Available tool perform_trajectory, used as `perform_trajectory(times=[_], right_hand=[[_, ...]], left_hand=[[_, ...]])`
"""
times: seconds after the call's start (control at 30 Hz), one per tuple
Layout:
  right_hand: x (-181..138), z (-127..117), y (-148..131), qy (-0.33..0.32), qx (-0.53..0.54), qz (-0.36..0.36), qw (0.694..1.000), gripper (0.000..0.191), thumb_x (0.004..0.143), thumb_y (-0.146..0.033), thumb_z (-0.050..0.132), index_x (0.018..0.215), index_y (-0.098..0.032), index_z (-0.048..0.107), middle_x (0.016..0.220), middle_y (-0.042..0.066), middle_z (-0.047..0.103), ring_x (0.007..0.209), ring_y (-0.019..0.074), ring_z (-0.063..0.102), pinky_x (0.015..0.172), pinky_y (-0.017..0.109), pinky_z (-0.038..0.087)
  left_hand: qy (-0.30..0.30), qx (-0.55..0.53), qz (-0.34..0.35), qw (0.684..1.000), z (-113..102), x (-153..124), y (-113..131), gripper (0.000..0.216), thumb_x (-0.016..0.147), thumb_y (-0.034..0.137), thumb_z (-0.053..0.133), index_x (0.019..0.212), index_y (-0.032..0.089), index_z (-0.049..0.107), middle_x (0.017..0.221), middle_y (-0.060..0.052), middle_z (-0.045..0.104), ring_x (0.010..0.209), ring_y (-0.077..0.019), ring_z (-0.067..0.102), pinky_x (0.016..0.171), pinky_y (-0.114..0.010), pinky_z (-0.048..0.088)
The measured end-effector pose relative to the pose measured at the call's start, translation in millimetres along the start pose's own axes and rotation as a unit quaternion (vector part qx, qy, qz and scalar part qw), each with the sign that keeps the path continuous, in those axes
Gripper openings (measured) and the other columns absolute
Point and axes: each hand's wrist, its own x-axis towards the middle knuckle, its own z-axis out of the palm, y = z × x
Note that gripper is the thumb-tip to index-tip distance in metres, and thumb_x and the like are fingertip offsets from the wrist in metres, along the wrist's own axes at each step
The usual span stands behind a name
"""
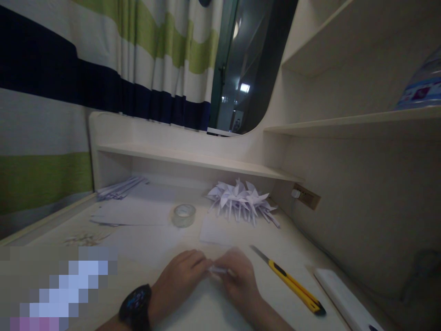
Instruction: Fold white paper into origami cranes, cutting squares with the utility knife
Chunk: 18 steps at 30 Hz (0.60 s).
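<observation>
My left hand, with a dark watch on its wrist, meets my right hand low over the desk. Between them is a small, thin white paper piece, perhaps rolled; its ends are hidden by my fingers. Both hands are closed on it. Just beyond my right hand lies a yellow utility knife, blade out and pointing away to the left. A white paper sheet lies flat past my fingertips, beside a roll of clear tape.
Several white paper pinwheels are heaped at the back right. Paper sheets and folded strips lie back left, small pale pieces nearer. A long white object and a cable run along the right wall.
</observation>
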Motion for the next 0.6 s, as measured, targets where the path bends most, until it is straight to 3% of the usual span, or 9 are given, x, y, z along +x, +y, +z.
perform_trajectory(times=[0.27, 0.4, 0.6], right_hand=[[-5.4, -3.9, 3.2, -0.046, -0.031, 0.041, 0.998, 0.013, 0.082, -0.025, 0.064, 0.092, -0.02, 0.068, 0.077, 0.005, 0.07, 0.072, 0.0203, 0.057, 0.067, 0.033, 0.044], [-5.4, -3.2, 6.6, -0.052, -0.041, 0.059, 0.996, 0.008, 0.084, -0.022, 0.061, 0.085, -0.022, 0.069, 0.073, 0.003, 0.07, 0.07, 0.0186, 0.057, 0.066, 0.031, 0.043], [-0.4, -6.5, 8.1, -0.052, -0.043, 0.023, 0.997, 0.015, 0.086, -0.015, 0.054, 0.084, -0.022, 0.067, 0.075, 0.002, 0.07, 0.069, 0.0172, 0.058, 0.069, 0.032, 0.044]], left_hand=[[-0.016, 0.014, -0.04, 0.999, 0.9, -2.2, -4.8, 0.012, 0.095, 0.026, 0.05, 0.097, 0.021, 0.06, 0.088, -0.003, 0.061, 0.082, -0.021, 0.055, 0.073, -0.034, 0.043], [-0.029, 0.018, -0.042, 0.999, 6.0, -3.1, -7.4, 0.009, 0.093, 0.027, 0.054, 0.096, 0.022, 0.061, 0.086, -0.003, 0.061, 0.082, -0.0213, 0.055, 0.074, -0.035, 0.042], [-0.027, -0.04, -0.068, 0.997, 2.3, -1.8, -2.0, 0.017, 0.095, 0.031, 0.048, 0.093, 0.022, 0.063, 0.084, -0.002, 0.061, 0.079, -0.0193, 0.056, 0.072, -0.031, 0.042]])
